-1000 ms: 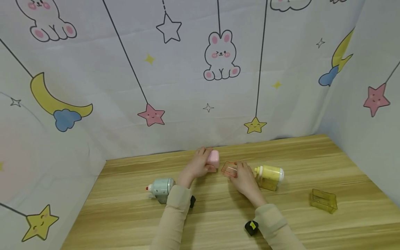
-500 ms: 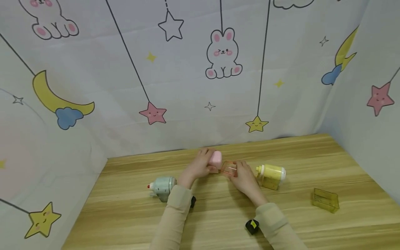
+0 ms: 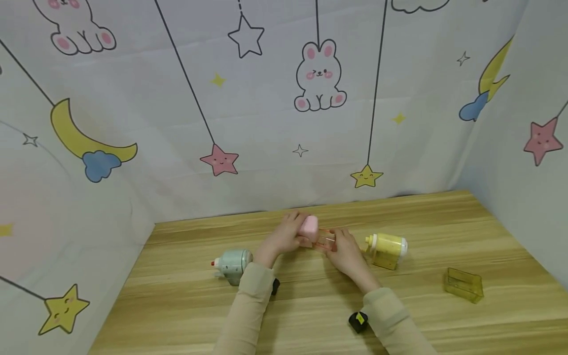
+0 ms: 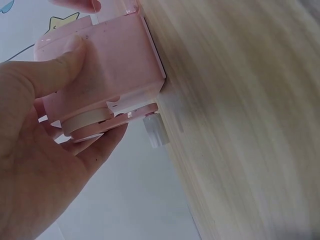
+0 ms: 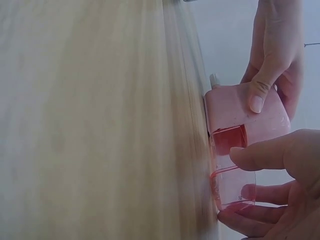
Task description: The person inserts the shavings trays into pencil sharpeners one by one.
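In the head view my left hand (image 3: 284, 236) holds a pink crank pencil sharpener (image 3: 309, 227) on the table. Its thumb presses the pink body (image 4: 110, 60), and fingers lie behind near the crank, whose grey knob (image 4: 156, 131) sticks out. My right hand (image 3: 347, 256) pinches a clear reddish shavings drawer (image 3: 326, 240) between thumb and fingers. The right wrist view has this drawer (image 5: 232, 187) at the slot (image 5: 230, 140) in the sharpener's side; how far it is in, I cannot tell.
To the right lies a yellow sharpener (image 3: 387, 249), with an olive clear drawer (image 3: 463, 285) farther right. A pale green sharpener (image 3: 232, 266) sits beside the left forearm. Behind the wooden table (image 3: 310, 315) hangs a printed white curtain (image 3: 266, 108).
The pink sharpener and the clear drawer have come together; the gap between them in the head view has closed. Both hands keep their hold. The head view has shifted slightly.
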`<state>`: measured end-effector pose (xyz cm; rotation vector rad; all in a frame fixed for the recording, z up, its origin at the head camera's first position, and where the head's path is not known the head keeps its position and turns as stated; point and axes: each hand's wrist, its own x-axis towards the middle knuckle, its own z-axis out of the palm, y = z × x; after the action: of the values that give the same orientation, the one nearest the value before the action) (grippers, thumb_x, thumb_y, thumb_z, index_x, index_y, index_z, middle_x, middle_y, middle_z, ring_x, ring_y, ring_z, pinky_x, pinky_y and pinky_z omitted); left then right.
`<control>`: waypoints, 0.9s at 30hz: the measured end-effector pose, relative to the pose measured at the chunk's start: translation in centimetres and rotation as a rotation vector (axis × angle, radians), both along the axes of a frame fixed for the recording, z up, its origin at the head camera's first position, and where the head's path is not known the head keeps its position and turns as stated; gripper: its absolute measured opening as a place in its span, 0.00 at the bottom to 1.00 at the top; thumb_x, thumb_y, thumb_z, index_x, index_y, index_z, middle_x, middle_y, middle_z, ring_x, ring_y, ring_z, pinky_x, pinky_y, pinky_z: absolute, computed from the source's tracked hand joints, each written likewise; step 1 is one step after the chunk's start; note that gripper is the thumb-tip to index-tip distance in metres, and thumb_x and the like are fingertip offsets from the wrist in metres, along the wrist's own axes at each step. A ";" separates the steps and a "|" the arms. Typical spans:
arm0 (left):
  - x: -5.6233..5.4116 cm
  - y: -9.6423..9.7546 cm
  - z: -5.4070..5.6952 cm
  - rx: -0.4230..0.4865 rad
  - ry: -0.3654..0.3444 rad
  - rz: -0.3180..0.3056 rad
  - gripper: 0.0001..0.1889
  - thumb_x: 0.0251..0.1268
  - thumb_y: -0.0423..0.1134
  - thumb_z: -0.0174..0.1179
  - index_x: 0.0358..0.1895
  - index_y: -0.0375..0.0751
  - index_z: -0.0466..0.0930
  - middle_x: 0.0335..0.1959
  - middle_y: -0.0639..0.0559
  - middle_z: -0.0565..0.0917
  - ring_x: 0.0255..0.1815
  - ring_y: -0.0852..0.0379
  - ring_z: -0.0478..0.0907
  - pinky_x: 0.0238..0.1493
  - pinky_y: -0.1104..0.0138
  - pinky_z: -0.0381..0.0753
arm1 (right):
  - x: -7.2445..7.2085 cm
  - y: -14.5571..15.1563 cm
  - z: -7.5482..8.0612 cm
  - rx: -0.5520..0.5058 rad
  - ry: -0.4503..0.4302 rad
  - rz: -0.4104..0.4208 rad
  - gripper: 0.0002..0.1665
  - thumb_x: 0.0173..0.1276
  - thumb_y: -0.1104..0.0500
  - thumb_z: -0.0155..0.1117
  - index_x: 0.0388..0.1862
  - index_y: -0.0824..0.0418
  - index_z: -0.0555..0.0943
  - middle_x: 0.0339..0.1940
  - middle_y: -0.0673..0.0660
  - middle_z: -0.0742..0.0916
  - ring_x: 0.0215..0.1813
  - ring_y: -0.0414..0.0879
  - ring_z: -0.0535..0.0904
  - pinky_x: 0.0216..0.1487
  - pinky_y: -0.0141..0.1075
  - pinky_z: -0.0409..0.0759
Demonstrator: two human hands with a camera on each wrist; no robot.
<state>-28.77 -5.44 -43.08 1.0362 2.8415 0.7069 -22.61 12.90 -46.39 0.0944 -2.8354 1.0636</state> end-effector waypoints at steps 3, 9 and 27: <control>0.0 0.0 0.0 0.001 -0.010 0.000 0.37 0.57 0.38 0.68 0.69 0.35 0.63 0.62 0.38 0.71 0.62 0.40 0.67 0.60 0.49 0.73 | 0.0 0.0 0.0 0.001 0.014 0.004 0.32 0.56 0.63 0.70 0.60 0.73 0.72 0.49 0.66 0.79 0.51 0.60 0.75 0.52 0.51 0.74; -0.1 0.1 -0.3 0.013 -0.019 -0.010 0.36 0.57 0.36 0.68 0.69 0.34 0.63 0.62 0.38 0.71 0.63 0.40 0.67 0.61 0.49 0.72 | -0.1 0.1 -0.1 -0.005 0.019 0.017 0.33 0.55 0.64 0.69 0.60 0.73 0.72 0.44 0.64 0.80 0.48 0.57 0.75 0.50 0.50 0.74; 0.1 0.1 -0.4 0.024 -0.020 -0.047 0.34 0.56 0.29 0.65 0.68 0.37 0.64 0.63 0.40 0.70 0.62 0.42 0.68 0.61 0.50 0.72 | -0.4 -0.2 -0.1 -0.013 0.011 0.039 0.33 0.56 0.60 0.71 0.60 0.71 0.73 0.43 0.62 0.79 0.44 0.53 0.75 0.47 0.47 0.75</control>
<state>-28.67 -5.33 -43.47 1.0892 2.7889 0.7455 -22.96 12.66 -46.49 0.1544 -2.8279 1.0854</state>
